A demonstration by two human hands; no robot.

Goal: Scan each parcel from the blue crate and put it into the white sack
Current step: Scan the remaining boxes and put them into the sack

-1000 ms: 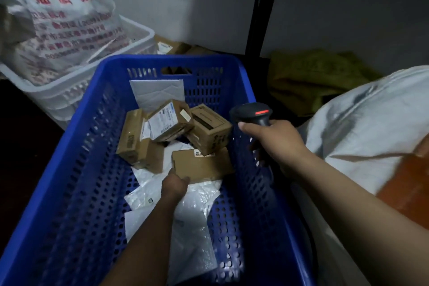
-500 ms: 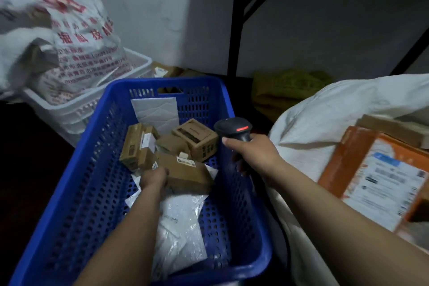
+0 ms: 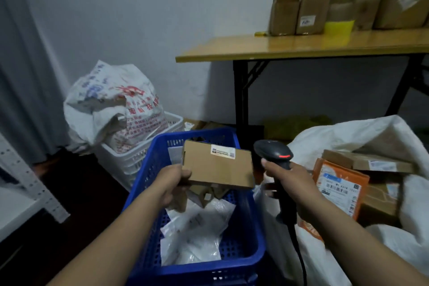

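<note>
**Holding a box over the crate**

Head cam: left hand (image 3: 173, 179) pinches a brown box (image 3: 218, 165) by its left end, above the blue crate (image 3: 251, 227), label (image 3: 222, 151) facing the camera. Right hand (image 3: 286, 175) is wrapped round the scanner (image 3: 272, 153) handle, just right of the box. The sack (image 3: 348, 132) sits open on the right.
</note>
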